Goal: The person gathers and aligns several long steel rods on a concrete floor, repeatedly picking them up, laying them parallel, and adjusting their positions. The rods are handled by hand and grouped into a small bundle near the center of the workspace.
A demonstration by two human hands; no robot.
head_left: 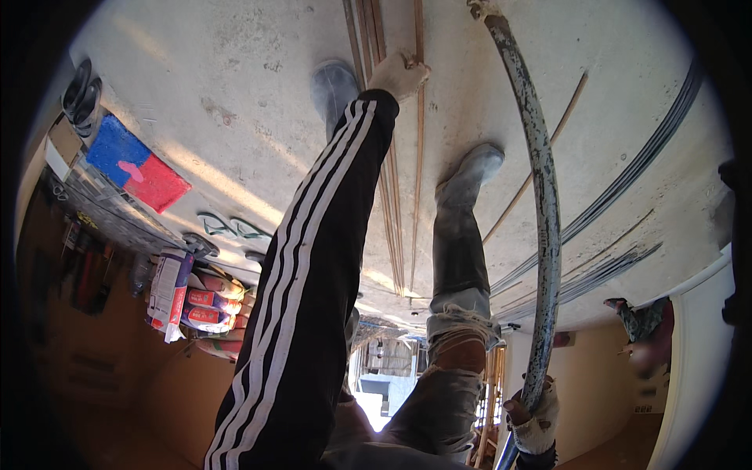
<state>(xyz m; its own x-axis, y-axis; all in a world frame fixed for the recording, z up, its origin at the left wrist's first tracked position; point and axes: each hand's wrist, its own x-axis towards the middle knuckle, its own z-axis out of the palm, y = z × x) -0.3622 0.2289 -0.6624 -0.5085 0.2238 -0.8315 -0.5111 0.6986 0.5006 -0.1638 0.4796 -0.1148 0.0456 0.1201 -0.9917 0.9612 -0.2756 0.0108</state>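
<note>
My left hand (pixel 399 76), in a pale glove below a black sleeve with white stripes, is closed around a thin brownish steel rod (pixel 418 141) on the concrete floor. Several similar rods (pixel 389 211) lie beside it, passing under the hand and forearm. At the lower right, my right hand (pixel 539 427), also gloved, grips the lower part of a long metal pipe (pixel 540 172) with worn dark paint. The pipe runs up past my right boot (pixel 472 168) to a lumpy end at the top edge, whose shape I cannot make out.
A bundle of dark rods (pixel 627 176) curves along the right, with shorter rods (pixel 607 270) below. On the left are a blue-and-red mat (pixel 139 164), black sandals (pixel 81 95), green-strapped slippers (pixel 233 225) and stacked printed bags (pixel 207 305). Another person (pixel 664 333) appears at the right.
</note>
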